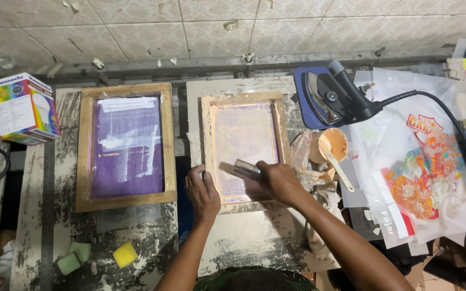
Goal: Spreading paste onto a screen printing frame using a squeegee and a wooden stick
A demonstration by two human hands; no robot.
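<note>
A wooden screen-printing frame with pale pinkish mesh lies in the middle of the worktable. My right hand is closed on a squeegee that rests on the mesh near the frame's lower edge. On the frame's lower left corner lies my left hand, pressing down on the wood. A second wooden frame with purple mesh lies to the left, untouched.
An orange cup of peach paste with a spatula stands right of the frame. A black iron, its cable, and printed transfer sheets fill the right side. A colourful box sits far left; sponges lie at the lower left.
</note>
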